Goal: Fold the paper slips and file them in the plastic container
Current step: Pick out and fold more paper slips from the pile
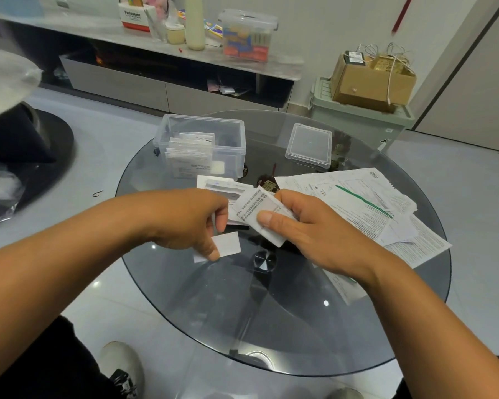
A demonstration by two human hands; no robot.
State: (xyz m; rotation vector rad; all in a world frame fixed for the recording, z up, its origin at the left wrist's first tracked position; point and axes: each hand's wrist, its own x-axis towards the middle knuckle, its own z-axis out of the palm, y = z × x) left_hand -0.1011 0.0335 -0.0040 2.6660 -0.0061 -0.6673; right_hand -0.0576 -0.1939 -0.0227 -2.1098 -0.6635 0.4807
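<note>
My right hand point(308, 226) grips a folded printed paper slip point(255, 210) above the middle of the round glass table point(285, 312), thumb pressed on its lower edge. My left hand point(193, 223) pinches a small blank white slip point(226, 243) just left of it. More slips point(216, 184) lie flat behind my hands. The open clear plastic container point(202, 145) stands at the table's far left with several folded slips upright inside. Its lid point(310, 146) lies to the right.
A loose pile of printed sheets point(380, 208) covers the table's right side. Behind the table are a low TV cabinet point(167, 82) with bottles and boxes, and a cardboard box point(372, 82) on a green bin. My shoe point(121, 367) is on the floor below.
</note>
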